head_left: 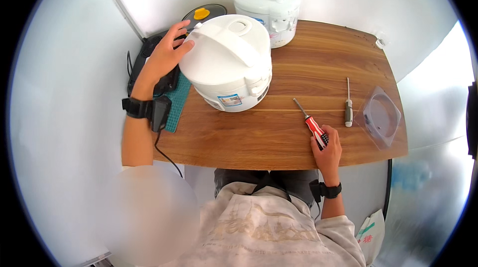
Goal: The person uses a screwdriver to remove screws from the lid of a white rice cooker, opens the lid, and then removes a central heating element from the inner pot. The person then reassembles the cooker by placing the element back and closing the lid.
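Note:
A white rice cooker [226,53] with a curved carrying handle stands on the left half of the table, its lid down. My left hand [172,50] is at the cooker's left side, fingers spread, the thumb touching the edge of the lid. Low over the table's near right part, my right hand [328,150] is closed around the handle of a red, white and black screwdriver [314,128]. Its metal shaft points away and to the left. Part of the grip is hidden under my fingers. Further right lies a second screwdriver [348,110] with a grey handle.
Another white rice cooker [269,5] stands at the back. A clear plastic tray [366,122] sits near the right edge of the wooden table [239,142]. Behind my left hand are a dark round lid with a yellow knob [201,13], black equipment and a green cutting mat [178,105].

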Motion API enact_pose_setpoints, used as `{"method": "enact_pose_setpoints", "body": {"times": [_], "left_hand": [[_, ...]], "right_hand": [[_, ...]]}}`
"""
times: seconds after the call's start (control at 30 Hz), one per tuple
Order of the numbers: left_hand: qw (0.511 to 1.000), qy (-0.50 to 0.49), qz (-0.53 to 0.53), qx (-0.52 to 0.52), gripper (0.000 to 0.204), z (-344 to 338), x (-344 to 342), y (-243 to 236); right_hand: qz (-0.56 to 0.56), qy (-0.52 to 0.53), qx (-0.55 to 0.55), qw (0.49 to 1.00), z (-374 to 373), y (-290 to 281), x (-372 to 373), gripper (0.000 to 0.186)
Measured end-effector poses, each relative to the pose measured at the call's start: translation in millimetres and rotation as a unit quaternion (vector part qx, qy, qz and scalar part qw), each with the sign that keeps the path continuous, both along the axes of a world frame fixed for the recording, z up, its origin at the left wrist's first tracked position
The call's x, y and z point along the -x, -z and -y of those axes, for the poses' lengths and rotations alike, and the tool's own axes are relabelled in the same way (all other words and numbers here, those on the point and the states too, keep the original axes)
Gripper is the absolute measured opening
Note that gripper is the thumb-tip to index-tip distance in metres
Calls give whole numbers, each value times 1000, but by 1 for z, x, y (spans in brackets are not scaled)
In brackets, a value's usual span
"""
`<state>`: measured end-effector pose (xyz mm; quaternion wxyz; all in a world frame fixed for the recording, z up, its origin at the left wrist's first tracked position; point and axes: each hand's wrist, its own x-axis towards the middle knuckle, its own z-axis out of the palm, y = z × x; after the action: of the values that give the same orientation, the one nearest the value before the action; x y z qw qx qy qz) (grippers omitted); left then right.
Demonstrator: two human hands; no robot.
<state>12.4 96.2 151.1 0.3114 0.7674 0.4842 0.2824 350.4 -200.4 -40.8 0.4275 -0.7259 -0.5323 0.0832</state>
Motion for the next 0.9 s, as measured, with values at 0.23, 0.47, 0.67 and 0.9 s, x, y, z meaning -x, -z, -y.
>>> {"method": "enact_pose_setpoints", "body": {"times": [0.23,0.47,0.67,0.9], "left_hand": [[993,72,-86,30,67,-40,-11,1],[983,79,-162,-24,56,-46,-9,5],[980,90,-172,-45,44,-44,-17,2],[974,92,-183,-97,39,-28,-25,0]], "right_hand": [[-9,1,-4,1000,0,-3,0,37],[-16,1,5,1000,2,-3,-1,33],[0,-5,-4,1000,1,-6,-1,32],[-3,-5,2,1000,1,-6,-1,32]]}}
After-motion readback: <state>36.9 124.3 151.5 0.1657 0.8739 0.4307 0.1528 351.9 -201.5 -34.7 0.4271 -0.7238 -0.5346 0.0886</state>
